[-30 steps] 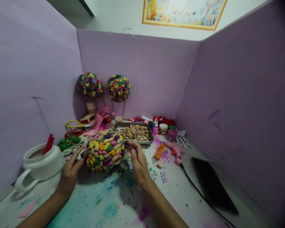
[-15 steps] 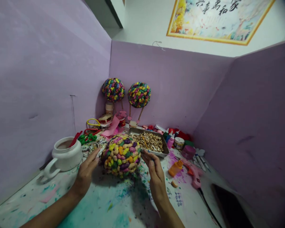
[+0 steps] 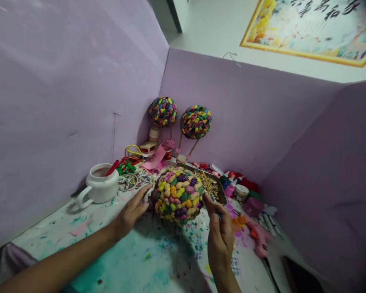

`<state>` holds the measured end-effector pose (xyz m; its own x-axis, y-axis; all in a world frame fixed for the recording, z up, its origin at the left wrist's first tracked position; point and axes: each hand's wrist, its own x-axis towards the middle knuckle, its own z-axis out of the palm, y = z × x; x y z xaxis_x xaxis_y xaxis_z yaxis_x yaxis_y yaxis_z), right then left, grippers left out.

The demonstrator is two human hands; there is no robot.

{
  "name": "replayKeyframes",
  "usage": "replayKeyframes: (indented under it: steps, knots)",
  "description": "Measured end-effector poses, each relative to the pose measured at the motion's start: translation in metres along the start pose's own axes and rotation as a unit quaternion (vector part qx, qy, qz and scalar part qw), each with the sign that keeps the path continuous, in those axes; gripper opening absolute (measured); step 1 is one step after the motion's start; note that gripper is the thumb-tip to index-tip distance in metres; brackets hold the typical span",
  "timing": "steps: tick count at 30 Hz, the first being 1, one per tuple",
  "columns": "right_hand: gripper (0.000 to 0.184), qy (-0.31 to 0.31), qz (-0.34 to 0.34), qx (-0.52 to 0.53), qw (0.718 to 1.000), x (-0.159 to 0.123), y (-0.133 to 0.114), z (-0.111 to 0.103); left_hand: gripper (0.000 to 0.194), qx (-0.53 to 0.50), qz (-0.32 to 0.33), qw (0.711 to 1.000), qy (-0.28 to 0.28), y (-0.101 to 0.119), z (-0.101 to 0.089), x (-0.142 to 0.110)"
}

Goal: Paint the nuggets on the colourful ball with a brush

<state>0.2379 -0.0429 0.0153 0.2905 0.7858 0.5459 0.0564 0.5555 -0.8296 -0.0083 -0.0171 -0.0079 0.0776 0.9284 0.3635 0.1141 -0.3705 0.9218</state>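
Note:
A ball covered in painted peanuts (image 3: 179, 195), some yellow, green, purple and pink and others bare tan, is in front of me at table height. My left hand (image 3: 131, 213) steadies its left side, fingers stretched along it, with a crumpled white piece like tissue (image 3: 149, 193) between fingers and ball. My right hand (image 3: 219, 234) is closed around a thin paintbrush (image 3: 208, 185) with yellow and blue parts, its fingertips at the ball's right side. The brush points up and away. The ball's underside is in shadow, so I cannot tell whether it rests on the table.
Behind the ball is a metal tray (image 3: 222, 195) of peanut shells. A white mug (image 3: 102, 188) stands left; an orange bottle (image 3: 238, 223) and pink glue gun (image 3: 260, 240) lie right. Two finished-looking peanut balls (image 3: 196, 122) on sticks stand by the purple wall (image 3: 232, 118).
The view has swung left, shifting the scene rightward. The ball has turned a little and now covers more of the tray. Both hands stay beside it, and the brush shows more clearly in my right hand.

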Motion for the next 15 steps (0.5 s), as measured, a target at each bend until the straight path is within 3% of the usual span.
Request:
replayKeyframes:
  steps: [7, 12, 15]
  knots:
    - [0.035, 0.022, 0.019, -0.128, 0.991, 0.006, 0.011, -0.01, 0.054, 0.064, 0.002, 0.998, -0.017, 0.002, 0.0, 0.01]
    - [0.037, 0.021, 0.021, -0.143, 0.989, 0.006, 0.01, -0.013, 0.05, 0.15, -0.04, 0.978, 0.136, 0.002, -0.01, 0.022]
    - [0.037, 0.029, 0.015, -0.146, 0.989, 0.007, 0.007, -0.013, 0.05, 0.176, -0.036, 0.969, 0.173, 0.003, -0.018, 0.026]
